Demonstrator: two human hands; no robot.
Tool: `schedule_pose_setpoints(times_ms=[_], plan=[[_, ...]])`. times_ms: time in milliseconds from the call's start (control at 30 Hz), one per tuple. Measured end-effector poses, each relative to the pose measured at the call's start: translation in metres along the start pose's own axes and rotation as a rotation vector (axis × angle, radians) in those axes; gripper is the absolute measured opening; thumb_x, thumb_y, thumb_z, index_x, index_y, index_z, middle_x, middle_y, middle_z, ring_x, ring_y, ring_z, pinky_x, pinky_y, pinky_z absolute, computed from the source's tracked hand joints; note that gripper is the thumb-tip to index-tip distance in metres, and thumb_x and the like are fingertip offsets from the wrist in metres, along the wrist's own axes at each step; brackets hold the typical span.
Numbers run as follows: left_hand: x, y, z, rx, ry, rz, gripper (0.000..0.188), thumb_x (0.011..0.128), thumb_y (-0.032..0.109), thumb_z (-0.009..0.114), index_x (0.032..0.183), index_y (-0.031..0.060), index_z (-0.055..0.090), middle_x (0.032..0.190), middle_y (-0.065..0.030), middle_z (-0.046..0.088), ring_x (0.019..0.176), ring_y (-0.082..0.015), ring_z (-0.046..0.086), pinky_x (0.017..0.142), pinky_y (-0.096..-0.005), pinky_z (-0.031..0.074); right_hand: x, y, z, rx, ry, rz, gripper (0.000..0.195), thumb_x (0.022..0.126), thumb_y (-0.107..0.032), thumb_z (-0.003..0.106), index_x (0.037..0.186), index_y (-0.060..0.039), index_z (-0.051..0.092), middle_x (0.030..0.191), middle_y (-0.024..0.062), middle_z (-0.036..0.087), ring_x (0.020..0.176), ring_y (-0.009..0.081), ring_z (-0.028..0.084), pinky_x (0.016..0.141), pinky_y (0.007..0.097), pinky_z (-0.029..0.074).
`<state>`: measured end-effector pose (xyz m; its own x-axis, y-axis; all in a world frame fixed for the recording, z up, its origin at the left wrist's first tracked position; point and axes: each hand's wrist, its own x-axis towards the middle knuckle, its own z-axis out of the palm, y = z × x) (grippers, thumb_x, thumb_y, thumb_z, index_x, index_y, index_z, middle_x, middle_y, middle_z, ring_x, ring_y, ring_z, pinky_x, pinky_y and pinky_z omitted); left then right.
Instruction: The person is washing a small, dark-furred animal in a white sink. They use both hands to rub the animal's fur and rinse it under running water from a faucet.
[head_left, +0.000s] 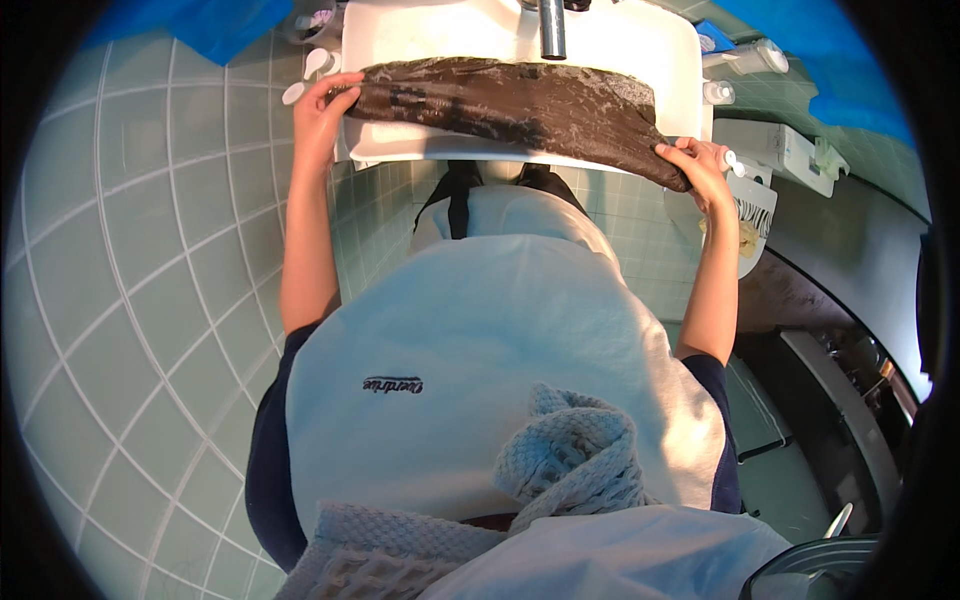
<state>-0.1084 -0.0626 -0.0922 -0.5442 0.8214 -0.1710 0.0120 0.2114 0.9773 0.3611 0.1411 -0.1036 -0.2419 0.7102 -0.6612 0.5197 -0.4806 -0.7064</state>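
Note:
A long piece of wet dark brown fabric (510, 101) is stretched sideways across the white washbasin (450, 30). Whitish streaks, perhaps suds, lie on its surface. My left hand (336, 94) pinches its narrow end between thumb and fingers at the basin's left side. Its wider right end is gripped by my right hand (694, 161), thumb on top, just past the basin's front right corner. The metal faucet (553, 34) points toward me from behind the fabric. What kind of item the fabric is, I cannot tell.
White pump bottles (319, 64) stand left of the basin. Tubes and a clear bottle (757, 56) are on its right, near a white boxy appliance (765, 146). A tiled wall (150, 262) rises close on the left. A knitted pale blue scarf (577, 450) hangs at my chest.

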Motion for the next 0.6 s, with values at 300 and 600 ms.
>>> schedule_pose_setpoints(times_ms=[300,600], plan=[[-0.010,0.016,-0.008,-0.404,0.222,0.093,0.016,0.080,-0.007,0.062,0.095,-0.0015,0.063,0.092,-0.0085,0.064,0.082,-0.0153,0.062,0.075,-0.0252,0.049,0.010,-0.031,-0.020,-0.767,-0.071,-0.208,0.048,0.070,-0.044,0.079,0.093,-0.0082,0.057,0.081,0.0024,0.059,0.078,0.0125,0.054,0.073,0.0257,0.042],[-0.004,0.015,-0.020,-0.366,0.181,0.160,0.013,0.081,-0.005,0.061,0.094,-0.0011,0.063,0.094,-0.0073,0.063,0.088,-0.0164,0.059,0.079,-0.0286,0.047,-0.003,-0.033,-0.003,0.436,-0.160,-0.299,0.028,0.088,-0.012,0.064,0.113,-0.0072,0.053,0.099,0.0016,0.060,0.086,0.0062,0.059,0.063,0.0182,0.049]])
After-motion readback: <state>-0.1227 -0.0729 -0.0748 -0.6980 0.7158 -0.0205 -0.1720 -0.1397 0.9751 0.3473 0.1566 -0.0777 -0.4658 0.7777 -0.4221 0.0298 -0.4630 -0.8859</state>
